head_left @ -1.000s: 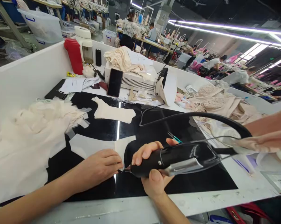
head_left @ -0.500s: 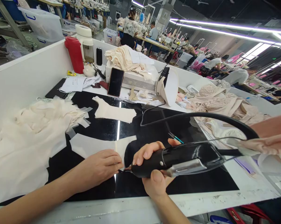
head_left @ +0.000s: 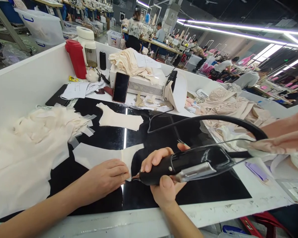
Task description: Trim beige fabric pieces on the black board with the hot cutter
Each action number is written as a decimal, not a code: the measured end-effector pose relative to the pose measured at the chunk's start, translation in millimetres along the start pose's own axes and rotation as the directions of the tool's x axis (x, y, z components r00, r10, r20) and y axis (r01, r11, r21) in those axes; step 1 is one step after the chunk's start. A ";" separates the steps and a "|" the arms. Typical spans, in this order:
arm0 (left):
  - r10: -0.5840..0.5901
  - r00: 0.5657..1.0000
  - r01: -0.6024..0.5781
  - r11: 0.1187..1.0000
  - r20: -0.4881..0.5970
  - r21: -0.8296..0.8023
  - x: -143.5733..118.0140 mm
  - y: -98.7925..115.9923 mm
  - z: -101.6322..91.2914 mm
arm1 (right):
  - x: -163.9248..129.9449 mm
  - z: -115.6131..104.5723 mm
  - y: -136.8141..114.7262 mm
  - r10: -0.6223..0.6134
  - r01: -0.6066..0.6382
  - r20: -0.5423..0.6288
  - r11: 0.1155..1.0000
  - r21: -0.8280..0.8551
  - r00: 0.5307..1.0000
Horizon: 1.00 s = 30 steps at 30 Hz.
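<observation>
1. 1 glossy black mat (head_left: 213, 191), centre through 6 o'clock.
2. 1 cream fabric heap (head_left: 37, 148), 9 o'clock; layers uncountable.
3. 1 clear storage bin (head_left: 42, 24), 10 o'clock, beyond the partition; pale contents, blurred.
4. 1 corded handheld power tool (head_left: 201, 162), black, metal lever, 4 o'clock.
5. 2 flat pieces on mat: off-white fabric panel (head_left: 94, 155), 8 o'clock; cream fabric cutout (head_left: 120, 119), 9 o'clock.
6. Right hand (head_left: 164, 195), 5 o'clock: wrapped round tool.
7. Left hand (head_left: 106, 177), 7 o'clock: fingers together on panel's edge by tool tip; thumb hidden, pinching or pressing unclear.
8. 1 clear jug (head_left: 91, 53), 10 o'clock, brownish contents; 1 red tumbler (head_left: 77, 61) beside, contents hidden.
9. 1 smartphone (head_left: 120, 87), 10 o'clock, leaning.
</observation>
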<state>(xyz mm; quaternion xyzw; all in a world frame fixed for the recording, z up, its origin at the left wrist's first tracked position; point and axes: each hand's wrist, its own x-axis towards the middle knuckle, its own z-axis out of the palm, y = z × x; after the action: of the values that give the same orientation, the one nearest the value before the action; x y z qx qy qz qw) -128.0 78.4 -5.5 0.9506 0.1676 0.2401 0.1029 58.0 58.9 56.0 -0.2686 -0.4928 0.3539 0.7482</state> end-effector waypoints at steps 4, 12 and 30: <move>0.010 1.000 -0.009 1.000 -0.018 0.023 -0.3 0.0 0.2 | -0.7 0.2 0.5 0.009 -0.009 0.005 1.000 -0.004 1.000; 0.022 0.999 -0.021 0.999 -0.038 0.037 2.0 0.2 -0.3 | -4.8 -2.7 3.8 -0.007 0.008 0.038 1.000 -0.028 0.999; 0.033 0.999 -0.032 0.998 -0.029 0.046 0.7 -1.2 1.6 | -9.2 -2.4 5.3 0.021 -0.021 0.043 1.000 0.004 0.999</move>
<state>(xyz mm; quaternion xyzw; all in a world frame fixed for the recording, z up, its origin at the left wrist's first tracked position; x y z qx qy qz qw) -127.0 79.6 -6.9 0.9516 0.1592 0.2521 0.0747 56.4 54.7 46.1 -0.2642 -0.5052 0.3688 0.7342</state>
